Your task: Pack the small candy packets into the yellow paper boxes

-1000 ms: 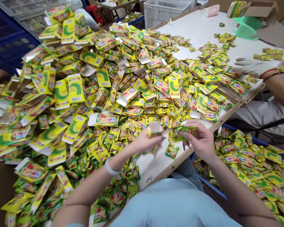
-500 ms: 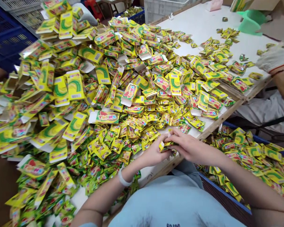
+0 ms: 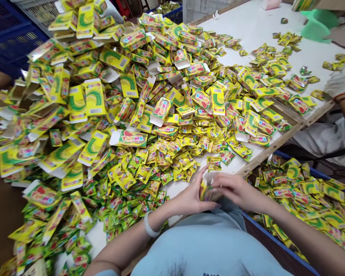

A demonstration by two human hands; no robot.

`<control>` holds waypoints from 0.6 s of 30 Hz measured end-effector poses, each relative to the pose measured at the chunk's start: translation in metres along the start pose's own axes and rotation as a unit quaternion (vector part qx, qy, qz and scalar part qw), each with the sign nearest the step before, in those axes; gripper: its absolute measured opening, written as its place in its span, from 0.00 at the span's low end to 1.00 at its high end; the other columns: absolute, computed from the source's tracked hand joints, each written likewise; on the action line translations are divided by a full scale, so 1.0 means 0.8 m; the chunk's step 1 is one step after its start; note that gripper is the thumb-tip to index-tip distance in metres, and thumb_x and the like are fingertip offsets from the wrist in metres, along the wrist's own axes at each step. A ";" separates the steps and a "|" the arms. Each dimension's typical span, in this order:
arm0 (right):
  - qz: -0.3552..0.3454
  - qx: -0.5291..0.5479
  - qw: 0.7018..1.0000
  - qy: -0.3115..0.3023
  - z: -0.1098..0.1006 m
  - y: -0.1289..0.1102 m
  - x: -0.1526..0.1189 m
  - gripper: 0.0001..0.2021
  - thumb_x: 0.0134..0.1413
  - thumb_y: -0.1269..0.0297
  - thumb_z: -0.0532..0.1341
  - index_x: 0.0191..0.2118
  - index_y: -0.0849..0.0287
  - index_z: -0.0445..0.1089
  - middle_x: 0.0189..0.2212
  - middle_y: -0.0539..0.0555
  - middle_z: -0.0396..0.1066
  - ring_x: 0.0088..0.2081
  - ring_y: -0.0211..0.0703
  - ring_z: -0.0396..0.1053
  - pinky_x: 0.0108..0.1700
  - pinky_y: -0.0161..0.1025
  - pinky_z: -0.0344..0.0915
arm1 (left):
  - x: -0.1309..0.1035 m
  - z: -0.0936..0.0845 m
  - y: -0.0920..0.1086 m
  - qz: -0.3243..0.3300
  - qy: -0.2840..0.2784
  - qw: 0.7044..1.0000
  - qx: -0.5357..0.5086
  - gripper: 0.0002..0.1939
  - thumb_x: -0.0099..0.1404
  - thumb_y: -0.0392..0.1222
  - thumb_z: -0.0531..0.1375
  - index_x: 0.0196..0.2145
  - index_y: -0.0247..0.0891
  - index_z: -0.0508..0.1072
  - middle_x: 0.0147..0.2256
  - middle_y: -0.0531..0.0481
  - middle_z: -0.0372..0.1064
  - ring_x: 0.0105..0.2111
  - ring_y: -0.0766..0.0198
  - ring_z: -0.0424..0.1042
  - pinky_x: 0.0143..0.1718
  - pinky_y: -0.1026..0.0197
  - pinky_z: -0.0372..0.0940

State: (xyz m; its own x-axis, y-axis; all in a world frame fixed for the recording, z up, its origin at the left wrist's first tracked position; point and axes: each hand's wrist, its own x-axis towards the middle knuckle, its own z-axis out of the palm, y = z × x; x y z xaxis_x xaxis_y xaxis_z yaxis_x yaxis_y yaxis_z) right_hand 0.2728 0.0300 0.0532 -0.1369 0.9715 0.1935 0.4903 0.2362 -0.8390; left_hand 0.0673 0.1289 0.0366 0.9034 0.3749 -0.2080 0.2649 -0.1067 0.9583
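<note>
My left hand (image 3: 189,199) is closed round a small yellow candy box (image 3: 202,188), thumb and fingers on its near and far sides. Pale inner card shows at the box's upper end. The curled fingers of my right hand (image 3: 237,189) grip that end from the right and partly cover it. A yellow candy packet (image 3: 214,163) lies on the table just beyond the hands. Left of my left hand spread loose yellow packets (image 3: 126,178) and green packets (image 3: 123,214).
A tall heap of yellow candy boxes (image 3: 94,97) covers the table's left and middle. A blue crate (image 3: 319,172) of filled boxes stands below the table edge (image 3: 264,151) at right. A co-worker's gloved hand (image 3: 340,84) rests at far right, near a green scoop (image 3: 317,26).
Both hands have come slightly nearer my body with the candy box, which now stands more upright with its pale end showing. The co-worker's gloved hand is farther right in view.
</note>
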 end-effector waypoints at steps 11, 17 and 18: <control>0.229 -0.437 0.863 0.106 -0.042 0.104 0.009 0.16 0.62 0.49 0.58 0.37 0.59 0.71 0.37 0.62 0.70 0.41 0.56 0.69 0.33 0.43 0.64 | 0.090 -0.010 -0.033 0.103 0.099 0.884 0.446 0.13 0.71 0.42 0.56 0.50 0.33 0.68 0.46 0.38 0.71 0.47 0.50 0.69 0.47 0.49 0.66; 0.259 -0.175 0.912 0.266 -0.011 0.115 -0.013 0.16 0.57 0.48 0.61 0.31 0.56 0.68 0.31 0.55 0.69 0.34 0.49 0.69 0.36 0.44 0.67 | 0.111 -0.003 -0.038 0.029 0.111 0.918 0.381 0.09 0.65 0.39 0.62 0.42 0.36 0.69 0.39 0.42 0.73 0.42 0.52 0.71 0.42 0.53 0.66; 0.247 -0.094 0.916 0.303 -0.010 0.110 -0.016 0.16 0.55 0.47 0.63 0.31 0.56 0.68 0.31 0.55 0.70 0.35 0.48 0.70 0.36 0.43 0.68 | 0.107 -0.009 -0.038 0.021 0.118 0.940 0.318 0.08 0.66 0.38 0.60 0.43 0.37 0.68 0.36 0.45 0.73 0.37 0.56 0.72 0.39 0.56 0.66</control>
State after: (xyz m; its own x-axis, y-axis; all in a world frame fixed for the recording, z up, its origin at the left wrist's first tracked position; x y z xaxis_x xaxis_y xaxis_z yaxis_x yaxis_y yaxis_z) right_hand 0.3242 0.0385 -0.0188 0.6159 0.7803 0.1088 0.5117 -0.2912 -0.8083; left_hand 0.1344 0.1708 -0.0086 0.8370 0.5448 -0.0516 0.4473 -0.6267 0.6381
